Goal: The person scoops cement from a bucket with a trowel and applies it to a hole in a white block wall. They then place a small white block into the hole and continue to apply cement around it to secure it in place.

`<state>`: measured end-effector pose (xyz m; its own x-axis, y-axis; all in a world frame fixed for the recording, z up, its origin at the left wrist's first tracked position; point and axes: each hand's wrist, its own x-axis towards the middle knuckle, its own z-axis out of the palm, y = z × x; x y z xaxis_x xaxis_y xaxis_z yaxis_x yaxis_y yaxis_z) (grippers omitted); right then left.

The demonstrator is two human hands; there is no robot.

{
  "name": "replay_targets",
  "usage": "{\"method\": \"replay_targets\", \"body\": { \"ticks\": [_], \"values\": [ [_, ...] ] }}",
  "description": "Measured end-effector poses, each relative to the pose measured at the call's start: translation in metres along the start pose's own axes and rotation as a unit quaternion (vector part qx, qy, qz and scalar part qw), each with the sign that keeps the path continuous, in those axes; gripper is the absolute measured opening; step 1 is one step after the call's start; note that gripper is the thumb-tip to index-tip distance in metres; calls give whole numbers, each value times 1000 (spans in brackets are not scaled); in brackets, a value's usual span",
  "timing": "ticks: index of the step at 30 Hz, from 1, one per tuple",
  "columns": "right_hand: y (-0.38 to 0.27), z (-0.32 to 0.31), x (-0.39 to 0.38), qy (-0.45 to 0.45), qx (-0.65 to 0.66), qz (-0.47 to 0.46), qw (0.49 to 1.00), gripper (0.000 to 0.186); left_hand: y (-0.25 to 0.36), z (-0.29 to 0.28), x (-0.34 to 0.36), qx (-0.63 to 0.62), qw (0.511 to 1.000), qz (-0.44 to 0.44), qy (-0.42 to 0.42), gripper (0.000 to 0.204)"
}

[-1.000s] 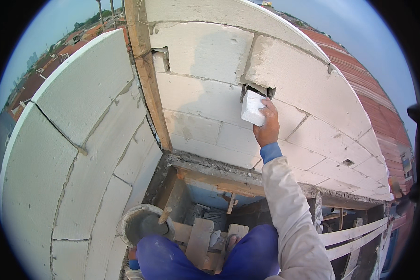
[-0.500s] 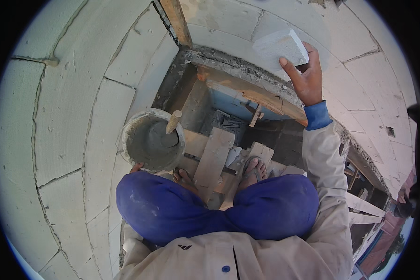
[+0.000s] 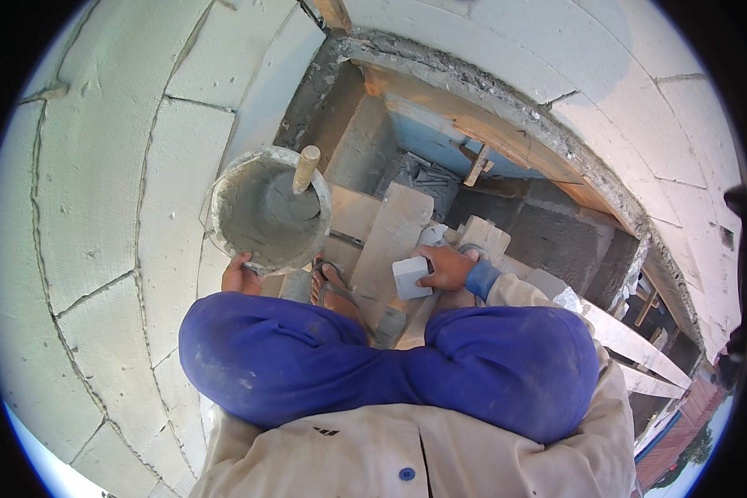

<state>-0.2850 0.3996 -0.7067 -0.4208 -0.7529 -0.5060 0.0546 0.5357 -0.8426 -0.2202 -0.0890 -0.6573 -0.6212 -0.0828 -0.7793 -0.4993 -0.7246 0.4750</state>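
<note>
My left hand (image 3: 241,278) grips the lower rim of a mortar-coated bucket (image 3: 219,207), its fingers curled at the edge. The bucket holds grey mortar, and a tool with a round wooden handle (image 3: 306,166) stands in it. My right hand (image 3: 444,267) is closed on a small pale block piece (image 3: 410,279), low between my feet, just over the wooden planks (image 3: 385,224). My sandalled left foot (image 3: 328,282) is beside the bucket; my right foot is largely hidden behind my right arm and hand.
A pale block wall (image 3: 108,249) runs along the left, another (image 3: 573,50) across the top and right. Beyond the planks is a recess with timber boards (image 3: 481,129) and rubble (image 3: 419,187). Long pale slats (image 3: 639,353) lie at the lower right, with red roofing (image 3: 693,415) beyond.
My view has tipped down from the wall opening to my feet. My right hand has brought the block piece down from the wall; my left hand has come into view at the bucket.
</note>
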Motion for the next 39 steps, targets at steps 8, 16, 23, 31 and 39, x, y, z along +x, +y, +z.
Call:
{"method": "replay_targets", "body": {
  "ticks": [8,16,23,31,39],
  "values": [
    [5,-6,6,30,207,49,977,51,-11,5,-10,20,993,99,-57,60],
    [-5,-51,-15,96,313,112,938,48,-23,0,6,102,992,-21,-73,44],
    [0,-93,-32,212,340,56,915,45,-33,43,-23,179,983,-16,-37,34],
    [-14,-102,-25,224,413,-1,883,66,-20,43,-10,184,980,-21,-66,55],
    [-38,-119,-37,267,388,-46,881,63,68,79,-21,589,804,81,27,84]
  ]
}}
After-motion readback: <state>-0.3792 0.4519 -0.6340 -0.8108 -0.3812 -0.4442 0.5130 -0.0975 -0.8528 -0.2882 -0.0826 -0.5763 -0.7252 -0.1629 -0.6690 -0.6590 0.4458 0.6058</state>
